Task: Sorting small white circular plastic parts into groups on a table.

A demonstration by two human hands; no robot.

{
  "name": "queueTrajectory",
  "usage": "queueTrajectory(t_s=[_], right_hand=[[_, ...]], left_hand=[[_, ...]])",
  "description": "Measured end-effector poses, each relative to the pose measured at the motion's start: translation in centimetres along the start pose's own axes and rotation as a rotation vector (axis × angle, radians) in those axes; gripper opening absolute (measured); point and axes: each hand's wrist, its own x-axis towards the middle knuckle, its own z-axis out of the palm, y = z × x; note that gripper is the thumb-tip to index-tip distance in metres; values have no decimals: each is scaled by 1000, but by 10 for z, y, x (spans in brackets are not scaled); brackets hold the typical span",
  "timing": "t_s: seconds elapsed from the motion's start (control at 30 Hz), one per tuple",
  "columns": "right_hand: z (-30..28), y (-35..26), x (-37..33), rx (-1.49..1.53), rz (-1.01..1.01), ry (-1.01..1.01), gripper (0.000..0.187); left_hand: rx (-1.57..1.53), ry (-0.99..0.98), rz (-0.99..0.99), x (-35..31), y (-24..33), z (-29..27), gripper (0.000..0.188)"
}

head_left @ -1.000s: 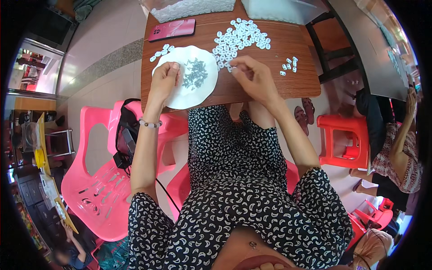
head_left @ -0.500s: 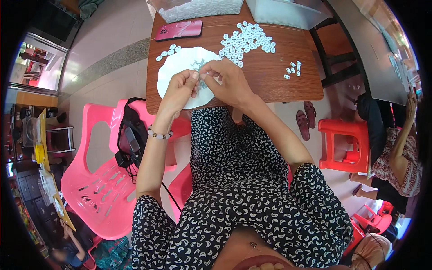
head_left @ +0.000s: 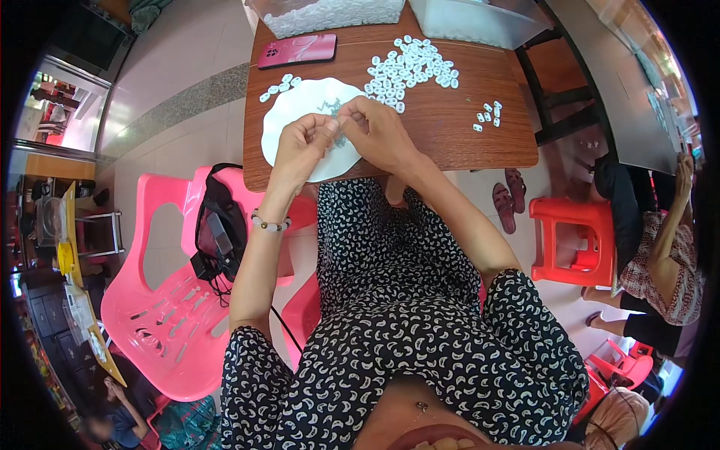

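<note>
My left hand (head_left: 306, 144) and my right hand (head_left: 377, 133) meet over a white scalloped plate (head_left: 281, 124) at the table's near edge. Both are closed in a pinch, thumbs and forefingers nearly touching. Whatever sits between the fingertips is too small to make out. Tiny grey-green bits (head_left: 327, 109) lie on the plate behind the fingers. Beyond my right hand spreads a pile of small white oval pieces with dark holes (head_left: 409, 67). A few more such pieces (head_left: 281, 86) lie beside the plate's far left rim, and another small group (head_left: 488, 116) is at the right.
A pink phone (head_left: 298, 51) lies behind the plate on the brown wooden table (head_left: 450, 142). Two clear bins, one left (head_left: 330, 19) and one right (head_left: 480, 26), stand at the far edge. A pink chair (head_left: 161, 315) holding a black bag (head_left: 219, 225) is at my left, a red stool (head_left: 574, 236) right.
My right hand has turned slightly and its fingers have drawn in closer to the left fingertips. My left wrist has shifted a little to the right. The pieces on the table look unmoved.
</note>
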Motion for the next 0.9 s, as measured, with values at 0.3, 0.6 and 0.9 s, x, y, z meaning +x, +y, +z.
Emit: queueTrajectory(t_s=[0.3, 0.6, 0.9], right_hand=[[0, 3, 1, 20, -26, 21, 16], [3, 23, 9, -338, -282, 94, 13], [-6, 6, -6, -43, -138, 44, 15]], left_hand=[[-177, 84, -42, 4, 0, 11, 23], [-33, 136, -23, 5, -5, -5, 24], [-79, -12, -101, -1, 3, 3, 29]])
